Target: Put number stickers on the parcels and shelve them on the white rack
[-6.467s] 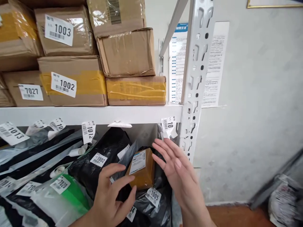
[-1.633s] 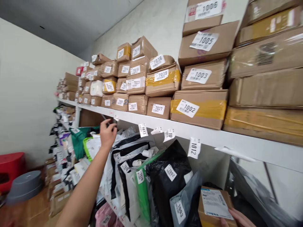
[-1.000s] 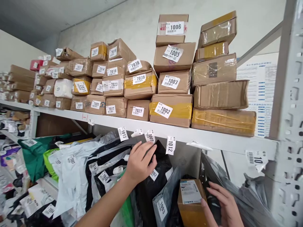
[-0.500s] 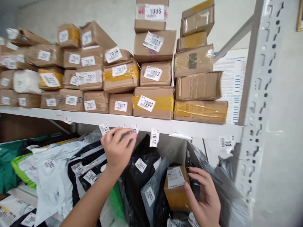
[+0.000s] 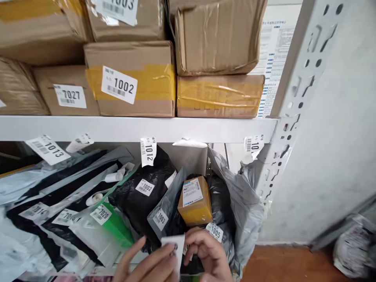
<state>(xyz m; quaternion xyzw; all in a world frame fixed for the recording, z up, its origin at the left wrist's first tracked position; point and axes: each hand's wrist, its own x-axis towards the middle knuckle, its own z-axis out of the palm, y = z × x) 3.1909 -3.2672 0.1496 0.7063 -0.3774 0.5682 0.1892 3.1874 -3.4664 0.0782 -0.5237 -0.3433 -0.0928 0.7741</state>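
Observation:
A small white label with dark print partly showing is held low in the view, in front of the lower shelf's parcels. My left hand has its fingers pressed over the label from the left. On the right, the curled fingers of my right hand close at the label's other edge. Just beyond the hands stands a small brown box with yellow tape and a white shipping label. Beside it lie a grey bag marked 1003 and a dark bag marked 1005.
Taped cartons stack on the white upper shelf. Paper labels, among them 1012 and 1013, hang from its edge. Bagged parcels fill the lower shelf. A perforated upright stands right, near the wall.
The view has moved closer and lower. My left hand has come down from the labels on the shelf edge, and both hands are now together at a white label.

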